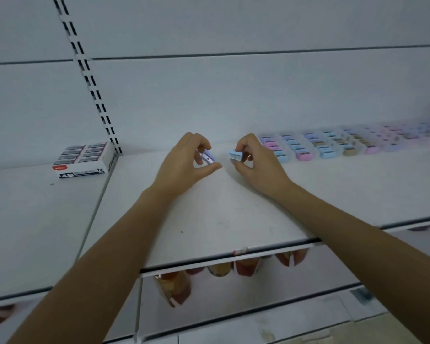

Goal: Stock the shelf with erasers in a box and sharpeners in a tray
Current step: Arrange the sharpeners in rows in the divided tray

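Two sharpeners are in my hands, one each, in the single head view. My left hand (pixel 184 160) pinches a purple sharpener (pixel 208 157) between thumb and curled fingers, and my right hand (pixel 253 161) pinches a blue sharpener (pixel 235 154) the same way. I think I hold them by the fingertips so each can be set down square. Both hands hover near the back of the shelf (pixel 221 214), close together but not touching.

To my right, rows of sharpeners (pixel 333 145) stand lined up along the back. My right hand is just beside the nearest row, so I judge these two will extend that line. Whether a tray lies under them I cannot tell.

The box of erasers (pixel 85 158) sits well off to the left, beside the slotted post (pixel 92 78), which keeps the two kinds of stock apart.
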A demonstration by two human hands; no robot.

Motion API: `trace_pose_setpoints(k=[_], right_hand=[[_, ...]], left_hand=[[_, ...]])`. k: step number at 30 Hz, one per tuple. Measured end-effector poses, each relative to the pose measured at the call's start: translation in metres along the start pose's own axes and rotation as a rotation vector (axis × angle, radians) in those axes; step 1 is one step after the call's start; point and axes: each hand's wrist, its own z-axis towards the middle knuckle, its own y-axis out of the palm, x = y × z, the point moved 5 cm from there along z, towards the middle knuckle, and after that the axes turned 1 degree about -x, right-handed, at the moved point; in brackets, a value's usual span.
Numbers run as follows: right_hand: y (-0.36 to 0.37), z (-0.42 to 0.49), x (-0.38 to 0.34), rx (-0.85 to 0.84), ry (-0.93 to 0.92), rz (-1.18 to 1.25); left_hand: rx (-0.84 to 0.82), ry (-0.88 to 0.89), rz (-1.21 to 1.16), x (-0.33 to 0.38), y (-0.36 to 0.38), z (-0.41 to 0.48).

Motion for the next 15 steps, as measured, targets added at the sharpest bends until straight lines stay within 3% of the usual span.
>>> trace_pose_setpoints(k=[8, 15], right_hand=[[-0.064, -0.053, 0.006, 0.052, -0.048, -0.083], [-0.143, -0.116, 0.043, 0.094, 0.167, -0.054]], left_hand=[[-0.077, 0.147, 0.079, 0.070, 0.029, 0.012], [-0.145, 0.120, -0.069, 0.150, 0.090, 0.008]])
